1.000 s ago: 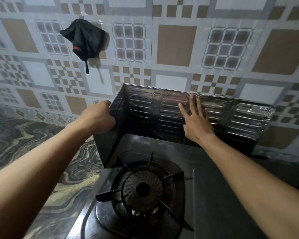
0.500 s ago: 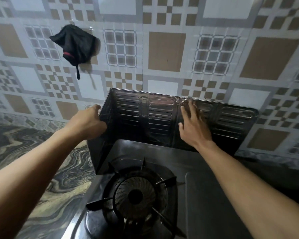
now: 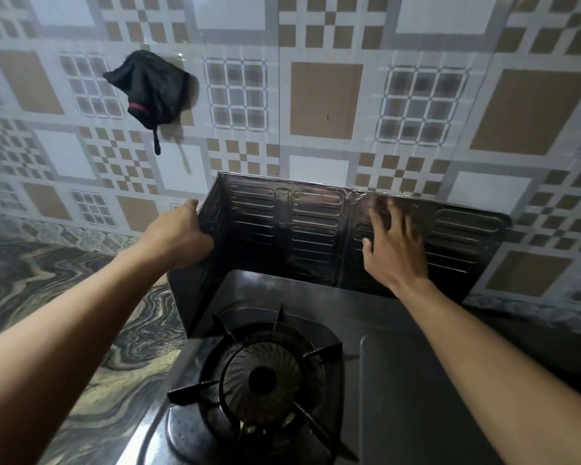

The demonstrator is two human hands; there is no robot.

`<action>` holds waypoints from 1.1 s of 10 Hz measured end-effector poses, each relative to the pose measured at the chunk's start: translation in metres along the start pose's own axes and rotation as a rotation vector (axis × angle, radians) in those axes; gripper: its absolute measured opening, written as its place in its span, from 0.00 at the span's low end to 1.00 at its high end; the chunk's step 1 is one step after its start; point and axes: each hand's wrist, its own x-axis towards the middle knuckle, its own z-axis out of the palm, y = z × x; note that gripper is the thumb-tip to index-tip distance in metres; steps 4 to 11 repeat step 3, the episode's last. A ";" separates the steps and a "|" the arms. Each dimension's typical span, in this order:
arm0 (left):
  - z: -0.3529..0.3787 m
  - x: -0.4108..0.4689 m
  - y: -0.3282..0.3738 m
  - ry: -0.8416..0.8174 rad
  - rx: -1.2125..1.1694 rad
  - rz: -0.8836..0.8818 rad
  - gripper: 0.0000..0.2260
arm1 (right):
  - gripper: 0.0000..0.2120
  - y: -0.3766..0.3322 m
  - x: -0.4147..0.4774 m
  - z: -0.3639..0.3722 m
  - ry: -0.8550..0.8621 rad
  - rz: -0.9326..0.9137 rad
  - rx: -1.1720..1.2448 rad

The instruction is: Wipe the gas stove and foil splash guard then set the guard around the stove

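Observation:
A ribbed foil splash guard (image 3: 302, 236) stands upright behind the dark gas stove (image 3: 393, 374), its left panel folded forward along the stove's left side. My left hand (image 3: 178, 236) grips the front edge of that left panel, fingers curled round it. With fingers spread, my right hand (image 3: 393, 243) lies flat against the back panel, right of its crumpled seam. The burner and pan support (image 3: 265, 377) sit in front, uncovered.
A black cloth (image 3: 148, 88) hangs on the tiled wall (image 3: 326, 99) above and left of the guard. A marbled countertop (image 3: 81, 330) extends to the left of the stove. The guard's right panel reaches out flat along the wall.
The back panel now stands flatter against the wall. My right hand has shifted a little right on it, fingers more spread. My left hand keeps its hold.

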 end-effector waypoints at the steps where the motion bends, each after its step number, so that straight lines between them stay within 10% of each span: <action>1: -0.002 -0.005 -0.001 0.013 -0.013 -0.006 0.29 | 0.30 0.000 -0.003 -0.009 0.012 -0.005 -0.001; 11: -0.009 -0.036 -0.006 0.117 -0.161 0.058 0.33 | 0.19 -0.004 -0.017 -0.042 0.139 -0.066 0.074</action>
